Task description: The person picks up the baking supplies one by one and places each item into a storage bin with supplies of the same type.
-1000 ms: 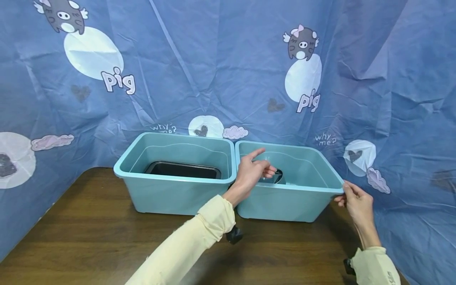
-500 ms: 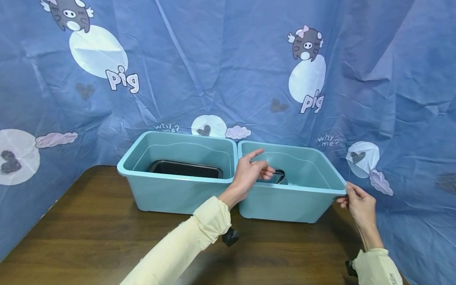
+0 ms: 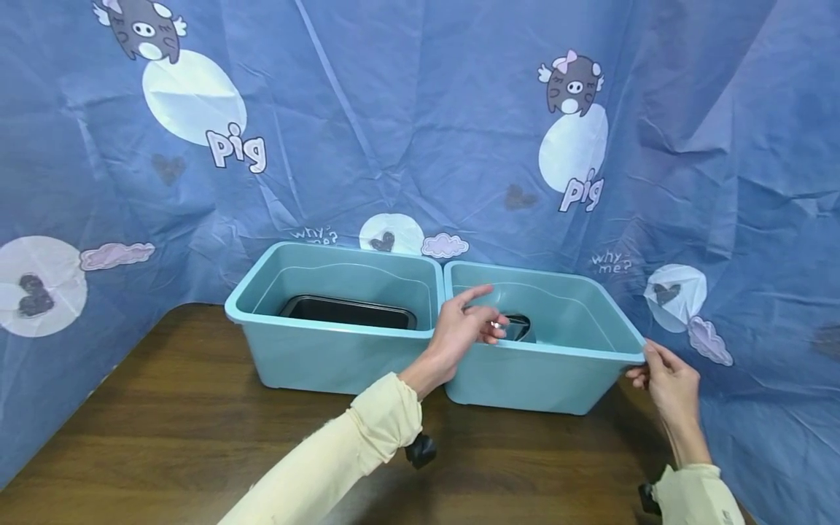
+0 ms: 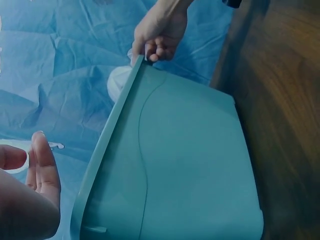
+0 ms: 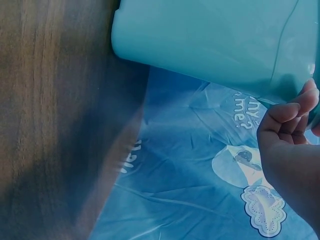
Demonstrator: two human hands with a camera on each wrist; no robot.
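Observation:
Two light-blue plastic storage bins stand side by side, a left bin (image 3: 328,359) and a right bin (image 3: 518,379). My right hand (image 3: 672,386) pinches the right bin's rim at its front right corner. Over that bin's front left rim hovers my left hand (image 3: 457,332), index finger pointing out and the others loosely bent, holding nothing that I can see. Behind those fingers, inside the right bin, is a dark shiny object (image 3: 521,328), partly hidden. The left bin has a black rectangular tray (image 3: 348,313) in it. In the left wrist view the left hand (image 4: 30,195) is apart from the rim.
The bins stand on a brown wooden table (image 3: 197,437). Close behind them hangs a blue cloth (image 3: 459,146) printed with cartoon pigs, hearts and clouds. It also runs along the right side, near my right hand.
The whole head view has shifted slightly to the right and down. My left fingers have dipped a little toward the right bin's rim; the right hand keeps its pinch on the corner.

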